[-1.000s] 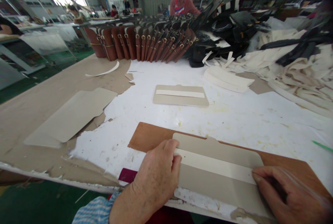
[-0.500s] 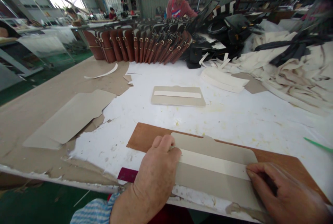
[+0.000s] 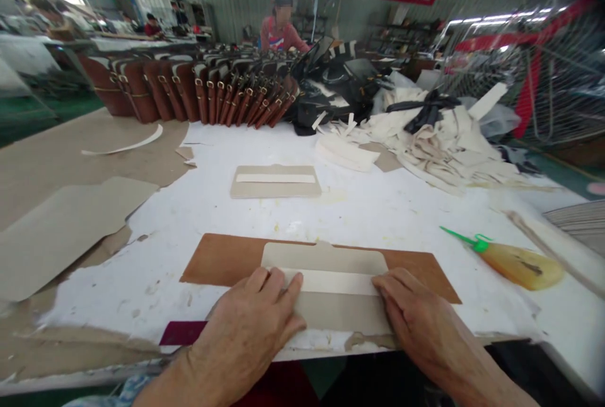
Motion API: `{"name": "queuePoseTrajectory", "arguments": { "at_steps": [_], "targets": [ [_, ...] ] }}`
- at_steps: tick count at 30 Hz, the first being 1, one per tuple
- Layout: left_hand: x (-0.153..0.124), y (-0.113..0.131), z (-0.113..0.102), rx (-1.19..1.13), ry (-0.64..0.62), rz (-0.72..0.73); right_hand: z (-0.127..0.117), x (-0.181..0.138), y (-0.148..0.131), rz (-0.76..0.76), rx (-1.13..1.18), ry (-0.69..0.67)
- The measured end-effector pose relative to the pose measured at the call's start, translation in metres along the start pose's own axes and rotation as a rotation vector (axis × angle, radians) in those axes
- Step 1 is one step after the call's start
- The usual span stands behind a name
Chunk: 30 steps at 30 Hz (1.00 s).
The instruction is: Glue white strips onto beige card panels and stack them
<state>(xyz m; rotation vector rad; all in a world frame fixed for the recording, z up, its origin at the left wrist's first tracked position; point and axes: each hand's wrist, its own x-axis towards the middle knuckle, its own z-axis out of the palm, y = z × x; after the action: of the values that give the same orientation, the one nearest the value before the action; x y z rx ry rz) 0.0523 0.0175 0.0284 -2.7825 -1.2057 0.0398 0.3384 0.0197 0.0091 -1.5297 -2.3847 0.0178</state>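
A grey card panel [image 3: 331,306] with a white strip [image 3: 333,281] across it lies on a brown leather piece [image 3: 222,260] at the table's near edge. My left hand [image 3: 250,325] presses flat on the panel's left end, fingers stretched over the strip. At the right end my right hand [image 3: 416,319] lies flat too, fingertips touching the strip. Neither hand grips anything.
A second grey panel with a strip [image 3: 275,181] lies mid-table. A glue bottle with a green nozzle [image 3: 513,262] lies at the right. Grey boards [image 3: 61,230] lie left. Brown bags [image 3: 189,92], black bags and white cloth scraps [image 3: 449,142] fill the back. A person [image 3: 282,26] works at the far end.
The view has swung right and up, bringing the glue bottle into sight. Both hands have moved closer together on the panel, the right hand sliding left along the strip.
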Motion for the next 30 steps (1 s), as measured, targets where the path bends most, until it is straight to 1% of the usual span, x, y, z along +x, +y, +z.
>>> {"name": "queuePoseTrajectory", "arguments": {
  "at_steps": [2,4,7,10,14,16,20,23,25,27,28,30],
  "targets": [
    [0.001,0.005,0.002,-0.020,0.026,-0.104,-0.001,-0.003,-0.001,-0.028,-0.033,-0.037],
    [0.001,0.008,0.006,-0.016,0.052,-0.154,0.001,-0.009,-0.003,-0.063,-0.096,-0.054],
    [-0.003,0.008,0.013,0.042,0.067,-0.154,0.008,-0.019,-0.006,-0.135,-0.244,-0.022],
    [-0.010,0.006,0.020,0.091,0.097,-0.113,0.011,-0.026,-0.009,-0.195,-0.348,-0.015],
    [-0.015,0.002,0.024,0.084,0.164,-0.062,0.007,-0.026,-0.012,-0.226,-0.334,-0.077],
    [-0.013,0.002,0.025,0.070,0.206,-0.068,0.007,-0.023,-0.015,-0.205,-0.326,-0.072],
    [-0.010,0.001,0.025,0.042,0.296,-0.098,0.008,-0.020,-0.017,-0.127,-0.281,-0.013],
    [-0.017,-0.004,0.025,-0.040,0.350,-0.116,0.006,-0.022,-0.005,-0.106,-0.136,0.036],
    [-0.026,-0.008,0.027,-0.109,0.391,-0.171,0.005,-0.026,0.009,-0.071,-0.069,0.129],
    [-0.035,-0.009,0.030,-0.124,0.428,-0.256,0.009,-0.031,0.021,-0.027,-0.075,0.226],
    [-0.039,-0.008,0.032,-0.110,0.435,-0.291,0.013,-0.033,0.025,-0.029,-0.095,0.257],
    [-0.044,-0.005,0.037,-0.085,0.432,-0.322,0.024,-0.038,0.027,-0.095,-0.124,0.262]
  ]
}}
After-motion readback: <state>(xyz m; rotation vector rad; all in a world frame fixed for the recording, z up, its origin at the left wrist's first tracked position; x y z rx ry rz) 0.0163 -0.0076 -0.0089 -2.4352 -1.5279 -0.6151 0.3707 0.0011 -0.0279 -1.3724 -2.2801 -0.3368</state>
